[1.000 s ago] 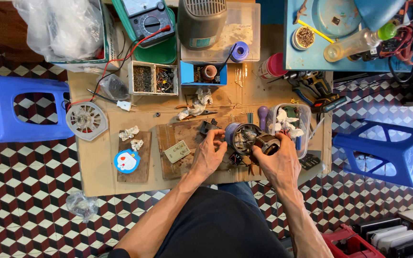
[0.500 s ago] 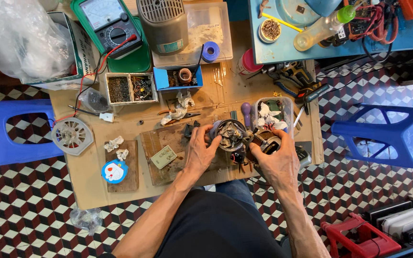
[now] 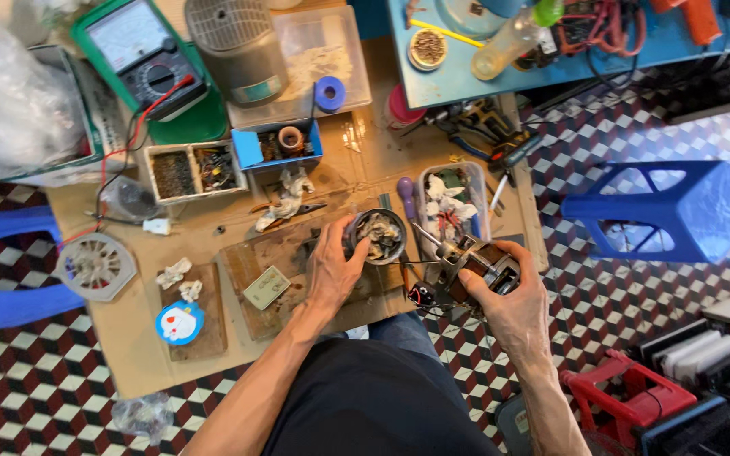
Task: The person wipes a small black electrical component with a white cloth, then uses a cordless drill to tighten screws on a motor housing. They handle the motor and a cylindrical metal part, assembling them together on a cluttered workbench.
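Observation:
My left hand (image 3: 333, 272) grips a round dark metal motor housing (image 3: 378, 236), which rests on a worn wooden board (image 3: 272, 257) on the low work table (image 3: 137, 338). My right hand (image 3: 507, 295) holds the motor's core (image 3: 476, 262), a brown block with copper windings and a thin shaft pointing up-left toward the housing. Thin wires and a small red and black part (image 3: 422, 295) hang from the core between my hands. The two motor parts are apart by a few centimetres.
A green multimeter (image 3: 141, 59) with red lead, a grey fan cover (image 3: 238, 46), small parts boxes (image 3: 192, 169) and a clear tub of scraps (image 3: 454, 198) sit behind. Blue plastic stools (image 3: 678, 211) stand at both sides. Pliers (image 3: 475, 135) lie at the right rear.
My right hand has pulled the wound core out of the housing and moved it right. My left hand keeps the housing on the board. The camera has moved closer.

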`<control>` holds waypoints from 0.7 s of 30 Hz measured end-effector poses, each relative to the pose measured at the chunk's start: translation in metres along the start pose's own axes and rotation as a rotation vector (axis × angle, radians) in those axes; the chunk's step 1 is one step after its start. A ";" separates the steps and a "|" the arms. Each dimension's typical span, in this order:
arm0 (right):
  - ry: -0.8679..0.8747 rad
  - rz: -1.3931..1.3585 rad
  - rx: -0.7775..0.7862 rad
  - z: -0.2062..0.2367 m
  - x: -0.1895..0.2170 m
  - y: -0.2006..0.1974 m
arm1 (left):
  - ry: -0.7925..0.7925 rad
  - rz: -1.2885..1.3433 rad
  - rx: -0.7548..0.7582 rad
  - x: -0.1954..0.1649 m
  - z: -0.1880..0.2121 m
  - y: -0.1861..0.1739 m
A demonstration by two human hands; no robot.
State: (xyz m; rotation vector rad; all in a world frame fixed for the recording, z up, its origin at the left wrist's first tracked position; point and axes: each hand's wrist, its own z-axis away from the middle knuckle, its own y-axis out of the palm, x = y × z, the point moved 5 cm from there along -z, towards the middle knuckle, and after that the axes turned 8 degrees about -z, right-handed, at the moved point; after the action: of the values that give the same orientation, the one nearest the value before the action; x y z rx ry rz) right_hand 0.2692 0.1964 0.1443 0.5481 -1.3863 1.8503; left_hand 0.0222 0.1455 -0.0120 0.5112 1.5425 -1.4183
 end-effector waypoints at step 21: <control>0.158 -0.634 -0.191 0.072 -0.026 -0.088 | -0.182 0.001 0.229 0.072 -0.009 0.033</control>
State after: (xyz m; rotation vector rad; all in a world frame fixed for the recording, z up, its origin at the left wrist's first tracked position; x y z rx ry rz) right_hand 0.3460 0.1324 0.2039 0.6372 -1.1005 1.2111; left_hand 0.0124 0.1416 -0.0913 0.5029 1.2435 -1.6044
